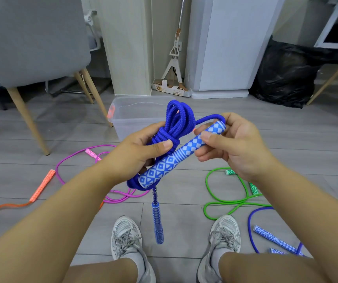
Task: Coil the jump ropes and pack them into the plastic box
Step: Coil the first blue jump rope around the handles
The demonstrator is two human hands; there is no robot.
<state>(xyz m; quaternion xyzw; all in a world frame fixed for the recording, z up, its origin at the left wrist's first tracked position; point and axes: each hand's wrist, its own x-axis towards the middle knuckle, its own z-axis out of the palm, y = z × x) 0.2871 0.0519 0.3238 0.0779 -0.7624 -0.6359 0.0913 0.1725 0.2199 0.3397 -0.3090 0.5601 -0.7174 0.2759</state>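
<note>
I hold a blue jump rope bundled into a coil in front of me. My left hand grips the wrapped middle of the coil, thumb pressed on the cord. My right hand pinches the upper end of its blue-and-white patterned handle. The rope's other handle dangles straight down between my shoes. The clear plastic box stands open on the floor just behind the coil, partly hidden by it.
Loose ropes lie on the grey floor: a pink rope and an orange rope at left, a green rope and a second blue rope at right. A grey chair, a mop and a black bag stand behind.
</note>
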